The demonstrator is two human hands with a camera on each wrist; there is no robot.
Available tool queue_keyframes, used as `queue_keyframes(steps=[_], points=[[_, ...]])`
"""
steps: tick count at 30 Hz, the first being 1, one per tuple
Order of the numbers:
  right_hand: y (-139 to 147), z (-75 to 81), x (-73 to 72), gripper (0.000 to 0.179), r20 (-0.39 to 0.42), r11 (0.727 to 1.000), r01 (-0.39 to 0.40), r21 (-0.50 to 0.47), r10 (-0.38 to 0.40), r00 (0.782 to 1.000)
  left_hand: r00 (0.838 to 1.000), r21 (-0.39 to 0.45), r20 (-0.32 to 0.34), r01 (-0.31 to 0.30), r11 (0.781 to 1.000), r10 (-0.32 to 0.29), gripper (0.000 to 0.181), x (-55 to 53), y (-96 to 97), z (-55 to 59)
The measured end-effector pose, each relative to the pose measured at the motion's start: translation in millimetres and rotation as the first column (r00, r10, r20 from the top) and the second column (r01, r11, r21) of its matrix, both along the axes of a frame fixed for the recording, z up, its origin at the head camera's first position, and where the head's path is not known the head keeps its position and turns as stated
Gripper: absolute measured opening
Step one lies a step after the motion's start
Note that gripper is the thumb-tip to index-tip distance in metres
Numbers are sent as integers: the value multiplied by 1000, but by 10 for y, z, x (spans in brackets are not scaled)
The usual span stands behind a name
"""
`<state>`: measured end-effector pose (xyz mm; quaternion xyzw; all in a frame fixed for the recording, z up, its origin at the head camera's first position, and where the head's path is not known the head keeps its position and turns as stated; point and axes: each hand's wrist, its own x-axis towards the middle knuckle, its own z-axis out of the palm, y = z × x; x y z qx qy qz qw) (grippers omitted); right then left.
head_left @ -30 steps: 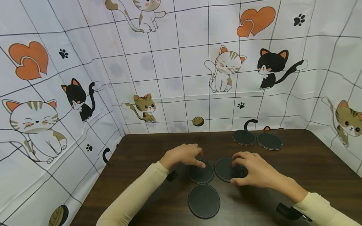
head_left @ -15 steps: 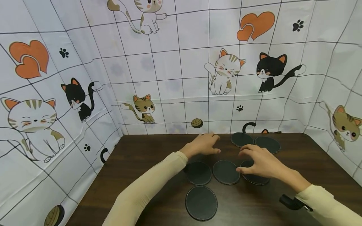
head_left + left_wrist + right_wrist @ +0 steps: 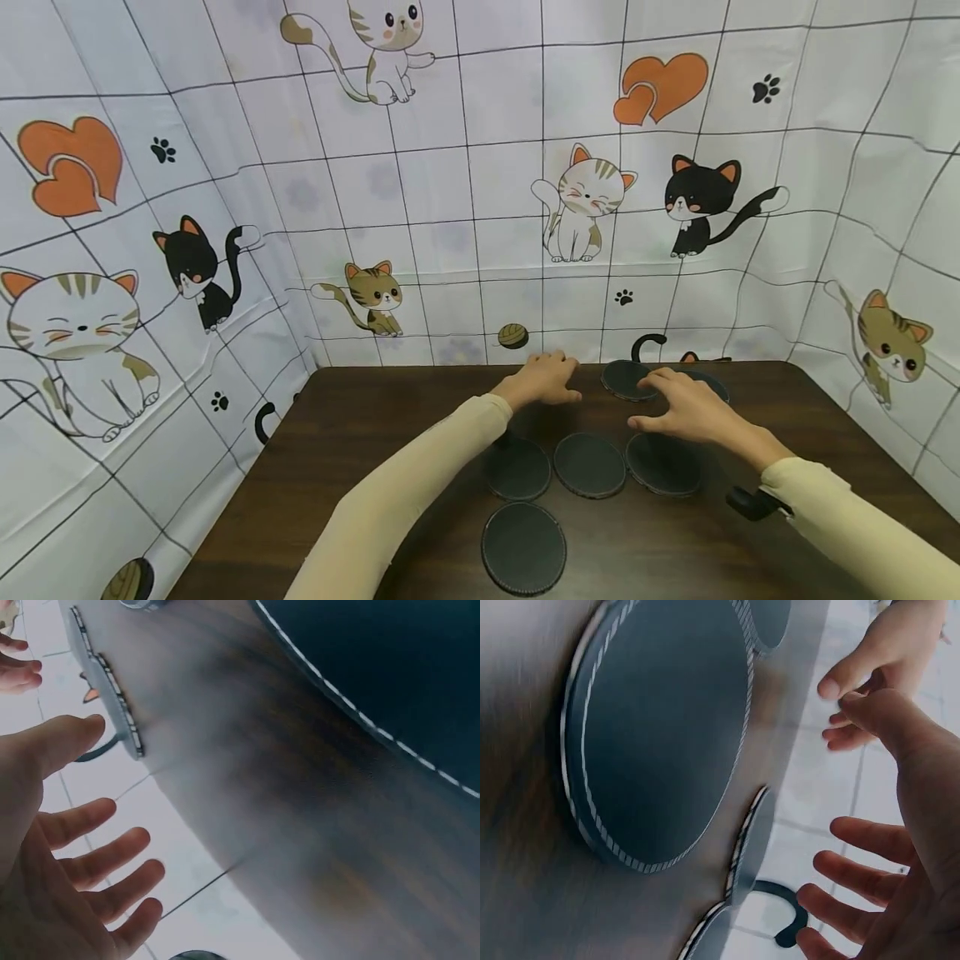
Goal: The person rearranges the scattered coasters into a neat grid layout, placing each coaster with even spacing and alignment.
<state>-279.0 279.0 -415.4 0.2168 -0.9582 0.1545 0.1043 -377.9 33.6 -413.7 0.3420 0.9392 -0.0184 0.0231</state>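
Several round dark coasters with pale stitched rims lie flat on the brown table. A row holds a left coaster (image 3: 517, 468), a middle coaster (image 3: 590, 465) and a right coaster (image 3: 663, 467); a front coaster (image 3: 524, 548) lies below the left one. My left hand (image 3: 538, 380) is over the table behind the row, fingers spread and holding nothing. Between the right coaster and the far pair is my right hand (image 3: 688, 407), also holding nothing, its fingers loosely bent. It partly hides the far right coaster (image 3: 711, 385). The far left coaster (image 3: 624, 380) sits beside that one.
A wood-grain table (image 3: 360, 433) ends at a straight back edge just beyond the far coasters. A white cloth (image 3: 442, 200) printed with cats and grid lines hangs behind it and along both sides. A black wrist strap piece (image 3: 753, 503) shows under my right wrist.
My left hand has gone from the left coaster toward the table's back. My right hand has moved from the middle coaster to the right and farther back, uncovering the right coaster.
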Motion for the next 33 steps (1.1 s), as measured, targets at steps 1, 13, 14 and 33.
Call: queue_keyframes(steps=[1,13,14,33], points=[[25,-12,-41,69,-6,1000,9,7,-9,1000,1000,-4,-3,-7,1000,7,64,-28,15,-21],[354,-235,-435,90,10,986,144,79,-145,989,999,-6,23,-34,999,34,64,-190,385,-143],[361,-250,-462,90,16,986,147,76,-149,989,999,-8,21,-42,999,42,62,-202,412,-135],[293,-481,-755,103,54,967,246,63,-249,967,995,-15,19,-102,995,102,79,-341,659,-319]])
